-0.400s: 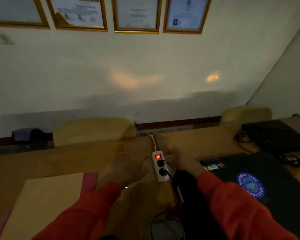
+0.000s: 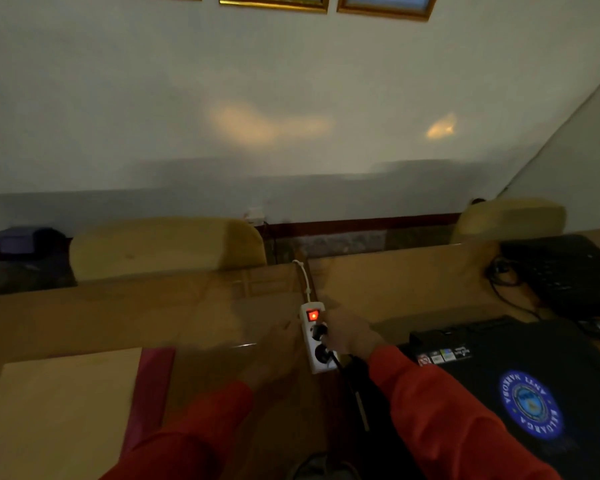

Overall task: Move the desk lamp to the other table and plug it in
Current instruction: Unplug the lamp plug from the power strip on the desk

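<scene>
A white power strip with a lit red switch lies on the wooden table. My right hand is closed on a black plug at the strip's upper socket. A second black plug sits in the lower socket, and its cable runs down to the right. My left hand is blurred and rests on the table just left of the strip, holding nothing. Between my red sleeves a dark lamp body stands low in the view, mostly in shadow.
A closed black laptop with a round blue sticker lies at the right, with a black keyboard and cables behind it. A tan folder on a pink one lies at the left. Two padded chair backs stand behind the table by the wall.
My right hand has closed on the plug at the upper socket. My left hand has shifted slightly beside the strip. The view has tilted down and moved nearer.
</scene>
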A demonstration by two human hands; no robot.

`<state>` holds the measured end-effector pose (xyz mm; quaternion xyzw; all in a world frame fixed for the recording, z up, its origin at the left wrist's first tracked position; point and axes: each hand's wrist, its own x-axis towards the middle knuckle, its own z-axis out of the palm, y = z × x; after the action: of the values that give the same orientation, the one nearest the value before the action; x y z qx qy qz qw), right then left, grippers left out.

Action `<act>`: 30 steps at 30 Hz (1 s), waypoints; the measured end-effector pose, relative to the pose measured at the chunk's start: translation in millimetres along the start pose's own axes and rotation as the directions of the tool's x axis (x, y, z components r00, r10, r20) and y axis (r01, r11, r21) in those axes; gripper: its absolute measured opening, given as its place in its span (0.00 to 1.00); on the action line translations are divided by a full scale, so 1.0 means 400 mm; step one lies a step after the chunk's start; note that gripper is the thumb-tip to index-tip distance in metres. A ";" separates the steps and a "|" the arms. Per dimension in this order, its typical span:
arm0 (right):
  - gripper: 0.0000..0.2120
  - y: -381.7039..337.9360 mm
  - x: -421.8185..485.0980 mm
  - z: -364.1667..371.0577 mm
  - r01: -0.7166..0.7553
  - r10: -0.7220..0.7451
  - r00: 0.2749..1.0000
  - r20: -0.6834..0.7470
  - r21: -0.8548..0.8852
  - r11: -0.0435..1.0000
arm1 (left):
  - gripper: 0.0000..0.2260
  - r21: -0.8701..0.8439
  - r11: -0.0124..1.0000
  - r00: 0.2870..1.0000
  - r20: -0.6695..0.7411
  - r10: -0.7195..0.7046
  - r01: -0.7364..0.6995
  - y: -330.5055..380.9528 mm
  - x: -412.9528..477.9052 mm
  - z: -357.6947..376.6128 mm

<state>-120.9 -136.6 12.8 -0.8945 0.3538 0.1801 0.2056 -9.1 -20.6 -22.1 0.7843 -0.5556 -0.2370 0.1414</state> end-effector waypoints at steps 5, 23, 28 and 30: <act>0.16 0.018 0.045 0.039 0.045 -0.042 0.999 0.022 -0.160 0.986 | 0.17 -0.306 0.948 0.996 -0.025 0.085 -0.089 -0.007 0.020 0.027; 0.20 0.030 0.074 0.016 0.195 -0.168 0.976 0.141 -0.205 0.959 | 0.25 -0.283 0.959 1.000 -0.017 -0.008 0.003 -0.026 0.057 0.069; 0.17 0.042 0.037 -0.025 0.138 -0.138 0.990 0.005 -0.006 0.990 | 0.26 -0.242 0.970 0.999 0.025 -0.022 0.028 -0.023 0.052 0.061; 0.12 0.043 0.015 -0.035 0.122 -0.106 0.987 -0.120 0.137 0.983 | 0.23 -0.207 0.978 0.997 0.074 0.026 -0.010 -0.023 0.048 0.041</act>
<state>-126.5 -158.4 17.7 -0.9049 0.3249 0.0913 0.2594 -5.2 -34.9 -44.5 0.7505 -0.5402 -0.3219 0.2031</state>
